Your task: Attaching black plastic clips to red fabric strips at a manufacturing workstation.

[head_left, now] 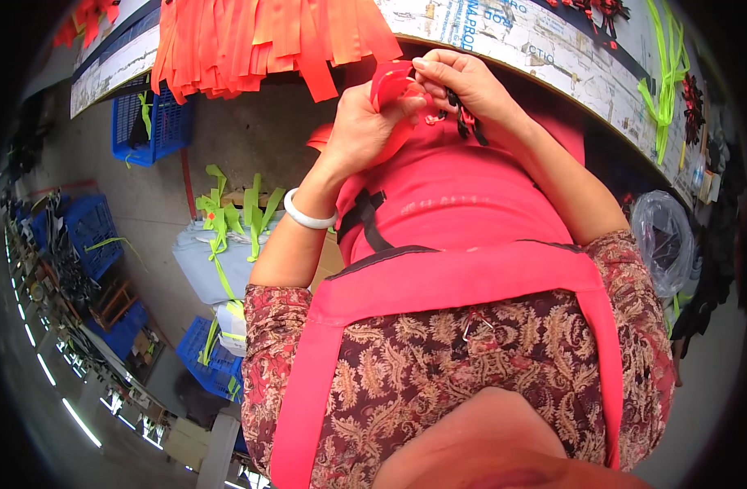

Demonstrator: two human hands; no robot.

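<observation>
My left hand [364, 126] is closed round a folded red-orange strip [392, 81], whose loop stands up above the fingers. Close beside it, my right hand [469, 88] pinches at the strip's edge with thumb and forefinger. A small bunch of black-and-red cord pieces [465, 122] hangs out under the curled fingers of that same hand. What lies between the two sets of fingertips is too small to make out. Both hands are in front of the pink apron [439, 212], near the table's edge.
Many orange strips [251, 49] hang over the edge of the worn white table [504, 41]. Green ribbons [665, 81] lie at its right. Blue crates [149, 122] and a grey stack with green ribbons [219, 261] stand at the left; a clear plastic bag [661, 236] hangs at the right.
</observation>
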